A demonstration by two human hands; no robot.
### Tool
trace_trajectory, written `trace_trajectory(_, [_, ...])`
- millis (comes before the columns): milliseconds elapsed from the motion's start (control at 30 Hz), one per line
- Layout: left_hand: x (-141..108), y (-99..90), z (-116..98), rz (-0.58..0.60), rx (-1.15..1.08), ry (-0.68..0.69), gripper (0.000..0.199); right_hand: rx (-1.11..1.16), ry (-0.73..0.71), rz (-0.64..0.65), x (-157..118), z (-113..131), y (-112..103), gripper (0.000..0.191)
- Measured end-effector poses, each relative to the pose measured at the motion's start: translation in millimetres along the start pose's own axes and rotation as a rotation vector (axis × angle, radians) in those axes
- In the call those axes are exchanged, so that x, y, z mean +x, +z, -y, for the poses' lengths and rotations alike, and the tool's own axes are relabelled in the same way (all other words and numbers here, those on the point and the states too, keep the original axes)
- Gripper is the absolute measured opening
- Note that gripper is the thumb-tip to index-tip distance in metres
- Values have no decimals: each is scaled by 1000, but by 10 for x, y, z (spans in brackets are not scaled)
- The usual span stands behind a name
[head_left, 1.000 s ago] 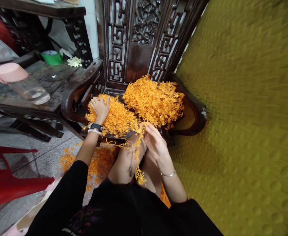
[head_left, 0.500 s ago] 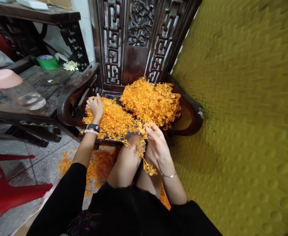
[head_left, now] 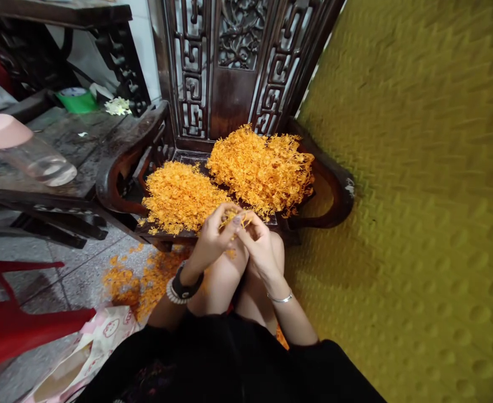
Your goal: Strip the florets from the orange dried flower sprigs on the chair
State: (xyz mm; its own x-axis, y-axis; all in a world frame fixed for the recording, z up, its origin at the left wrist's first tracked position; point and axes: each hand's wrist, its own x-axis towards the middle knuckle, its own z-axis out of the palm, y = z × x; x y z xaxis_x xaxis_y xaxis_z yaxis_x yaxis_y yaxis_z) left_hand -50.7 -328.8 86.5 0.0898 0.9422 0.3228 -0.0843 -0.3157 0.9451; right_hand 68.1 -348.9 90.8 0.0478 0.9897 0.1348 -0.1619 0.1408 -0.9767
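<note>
Both hands meet above my knees, at the front edge of the dark wooden chair. My left hand [head_left: 220, 230] has its fingers closed on an orange sprig [head_left: 231, 215]. Fingertips of my right hand [head_left: 258, 238] pinch the same sprig from the other side, close to my left thumb. Behind my left hand, a flatter orange pile [head_left: 181, 196] lies on the left of the seat. A taller, bushier orange pile [head_left: 263, 168] fills the seat's back and right side. Little of the held sprig shows between the fingers.
A bottle with a pink lid [head_left: 28, 148] lies on the side table [head_left: 82, 162], near green tape [head_left: 77, 101]. Orange bits [head_left: 154, 277] litter the floor. At the left are a red stool [head_left: 15, 330] and a paper bag [head_left: 103, 336]. A yellow textured surface [head_left: 418, 196] borders the right.
My left hand has left the left pile and come right to join my right hand at the sprig. The long hanging part of the sprig no longer shows.
</note>
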Motion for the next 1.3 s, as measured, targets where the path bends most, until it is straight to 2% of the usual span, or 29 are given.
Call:
trace_trajectory(67, [-56,88,22,-84,71,-10,13,39,84,29,-32,-16,-3,19])
trace_trajectory(133, [-44,103,78,-134,139,14,14,46,149,71,-60,-6,-31,21])
trace_trajectory(267, [24,14,139,-88,220,66,22,-181,137,150,-97,82,-115,31])
trace_trajectory(367, [19,-46,125,-114,189,66,27,-330,119,238,-116,131,-141,37])
trace_trajectory(433, [-17,-39,118,-161,198,106,32,-295,123,252,-128,131,-118,40])
trace_trajectory(567, [-17,11,132,-271,283,259,42,-121,136,184,-236,120,8,48])
trace_trajectory(600, [31,-15,134,-339,261,266,45,-78,152,177,-296,135,35,49])
trace_trajectory(667, [189,-165,125,-568,134,226,52,-2,187,147,-443,199,47,49])
trace_trajectory(700, [285,-285,112,-730,46,199,56,35,185,95,-517,246,28,48])
trace_trajectory(733, [378,-424,94,-833,-27,176,57,63,169,23,-579,297,-4,46])
trace_trajectory(767, [461,-565,72,-876,-56,165,57,83,131,-66,-621,348,-45,45])
trace_trajectory(800, [528,-695,51,-866,-22,165,57,92,90,-140,-637,393,-88,44])
trace_trajectory(867, [620,-885,28,-741,122,165,58,65,13,-199,-595,444,-158,41])
trace_trajectory(967, [750,-1003,116,-579,465,143,56,-52,-30,-139,-436,419,-178,37])
trace_trajectory(1067, [983,-1100,402,-597,781,43,43,-125,-22,-57,-325,345,-126,33])
trace_trajectory(1133, [1155,-1203,646,-583,874,-22,29,-123,-30,-14,-302,316,-92,30])
trace_trajectory(1233, [1318,-1344,946,-502,948,-91,34,-101,-56,13,-293,307,-74,28])
trace_trajectory(1300, [1344,-1385,1059,-474,1007,-147,45,-94,-69,13,-282,306,-83,28])
